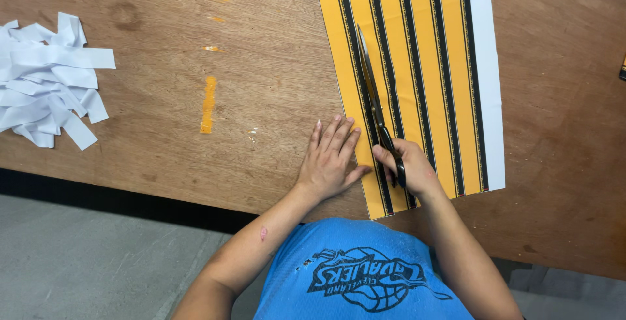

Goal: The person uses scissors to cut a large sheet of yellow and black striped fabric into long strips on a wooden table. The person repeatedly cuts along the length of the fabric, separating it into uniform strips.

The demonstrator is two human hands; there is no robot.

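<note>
Head view: right hand (407, 167) grips scissors (375, 101) mid-frame, left hand (331, 157) spread flat pinning striped sheet (450, 66); best keep blades tracking that black line.

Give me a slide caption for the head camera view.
Right hand runs scissors along a yellow-and-black striped sheet; left hand presses its edge flat.

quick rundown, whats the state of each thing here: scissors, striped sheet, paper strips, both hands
scissors: blades nearly shut, lying along a black stripe of the sheet
striped sheet: flat on the wooden table, near edge overhanging, cut running up from that edge
white paper strips: loose heap at the table's left
left hand: flat, palm down, pressing the sheet's left edge
right hand: closed around the scissor handles
</note>
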